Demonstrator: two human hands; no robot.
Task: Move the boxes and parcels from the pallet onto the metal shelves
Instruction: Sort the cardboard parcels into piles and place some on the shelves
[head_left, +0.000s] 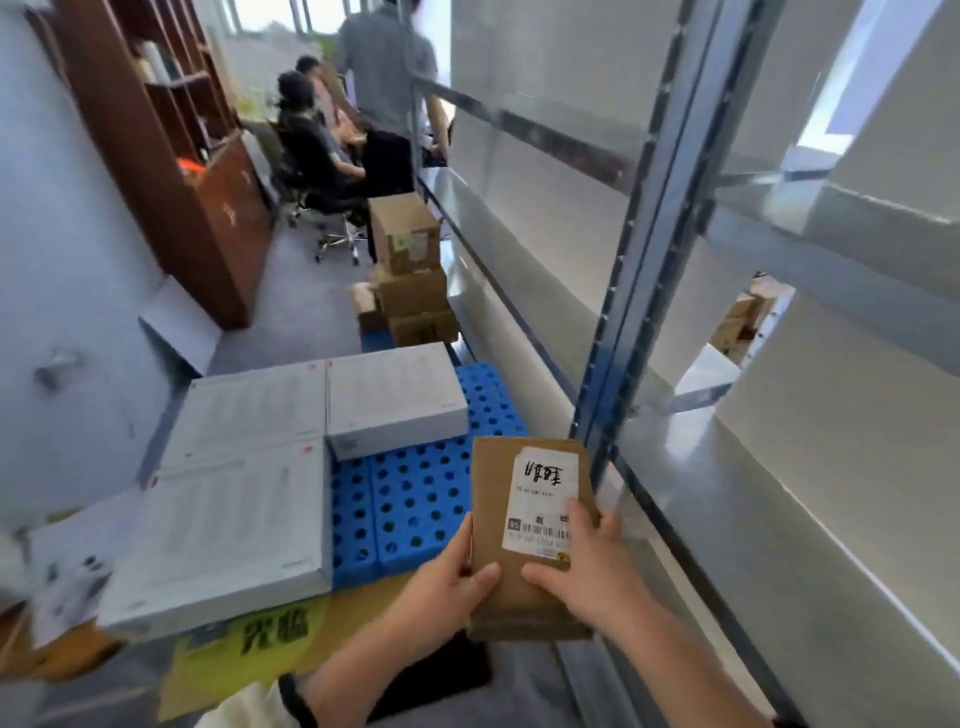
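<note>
Left hand (448, 578), right hand (584, 566): both gripping one flat brown parcel (519, 592). Risk: corner may clip shelf post (640, 291), parcel slips.

You hold a brown cardboard parcel (524, 582) with a white label (543, 499) that bears black handwriting and a black barcode. The pallet (410, 504) beneath it is bright blue, dotted with even rows of round holes. The flat boxes (244, 441) on the pallet are pale grey-white, with faint lines of print and small red marks. The cartons (408, 234) farther along are plain brown. The shelves (657, 218) have blue uprights and silvery-grey decks. The cabinet (228, 208) is reddish brown. The mat (260, 644) is yellow with dark lettering.
</note>
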